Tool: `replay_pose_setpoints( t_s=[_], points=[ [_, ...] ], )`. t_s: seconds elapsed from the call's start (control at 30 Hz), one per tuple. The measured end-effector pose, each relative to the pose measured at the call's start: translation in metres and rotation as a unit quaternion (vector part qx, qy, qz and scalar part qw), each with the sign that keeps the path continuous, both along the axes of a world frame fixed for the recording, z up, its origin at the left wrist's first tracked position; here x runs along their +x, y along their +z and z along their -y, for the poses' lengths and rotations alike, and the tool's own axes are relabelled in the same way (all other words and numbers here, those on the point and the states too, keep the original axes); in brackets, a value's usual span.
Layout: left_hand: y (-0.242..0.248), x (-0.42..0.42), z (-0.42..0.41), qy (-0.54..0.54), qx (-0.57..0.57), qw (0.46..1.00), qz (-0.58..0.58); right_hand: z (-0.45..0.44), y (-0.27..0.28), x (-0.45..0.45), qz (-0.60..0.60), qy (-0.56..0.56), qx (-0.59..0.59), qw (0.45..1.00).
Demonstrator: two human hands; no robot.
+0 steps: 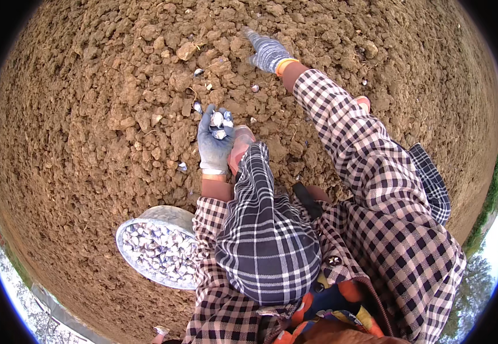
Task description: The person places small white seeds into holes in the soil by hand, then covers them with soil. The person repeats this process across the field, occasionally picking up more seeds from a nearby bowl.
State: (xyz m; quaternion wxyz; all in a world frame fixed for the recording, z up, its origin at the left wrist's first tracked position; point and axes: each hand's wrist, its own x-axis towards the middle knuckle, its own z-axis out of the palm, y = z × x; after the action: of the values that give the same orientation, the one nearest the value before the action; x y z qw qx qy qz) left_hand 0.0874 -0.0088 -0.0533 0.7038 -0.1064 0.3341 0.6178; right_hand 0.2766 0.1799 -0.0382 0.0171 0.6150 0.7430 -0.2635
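My left hand [215, 142], in a grey-blue glove, is palm up with several whitish bulb-like pieces [217, 119] in its curled fingers. My right hand [269, 50], in a striped knit glove, reaches far out over the cloddy brown soil [145, 77]; its fingertips are blurred, and whether it holds anything cannot be told. A round light basin [122, 251], full of similar white and purplish pieces, rests on the ground beside my left forearm. Single pieces lie on the soil by the left fingertips [197, 107], farther out [198, 72] and left of the glove's cuff [182, 166].
My pinkish shoe [241, 144] stands right next to the left hand, and part of another [363, 103] shows beyond the right sleeve. My plaid-clad knee [270, 241] lies between the arms. Lumpy soil with larger clods [186, 50] surrounds me.
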Motion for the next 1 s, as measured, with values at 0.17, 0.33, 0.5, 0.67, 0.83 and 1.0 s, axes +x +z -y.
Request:
replay_pose_setpoints(
  t_s=[0.17,0.33,0.5,0.67,0.83,1.0],
  points=[
    [-0.022,-0.010,0.013,-0.033,-0.068,0.994,0.078,0.002,-0.002,-0.037,0.015,-0.010,-0.063,0.998],
    [-0.007,0.008,0.009,-0.060,-0.121,0.989,0.055,0.010,-0.004,0.002,-0.191,-0.096,-0.006,0.977],
    [0.007,0.004,0.013,-0.101,-0.086,0.989,0.065,0.044,0.021,0.040,-0.482,-0.385,-0.101,0.781],
    [0.006,0.009,0.018,-0.113,-0.099,0.984,0.099,0.031,0.018,0.010,-0.051,-0.180,-0.070,0.980],
    [0.009,0.022,0.009,-0.114,-0.089,0.988,0.061,0.013,0.010,-0.019,0.012,-0.144,-0.067,0.987],
    [0.024,0.026,0.017,-0.080,-0.118,0.989,0.034,0.049,0.028,0.066,-0.362,-0.390,-0.054,0.845]
  ],
)
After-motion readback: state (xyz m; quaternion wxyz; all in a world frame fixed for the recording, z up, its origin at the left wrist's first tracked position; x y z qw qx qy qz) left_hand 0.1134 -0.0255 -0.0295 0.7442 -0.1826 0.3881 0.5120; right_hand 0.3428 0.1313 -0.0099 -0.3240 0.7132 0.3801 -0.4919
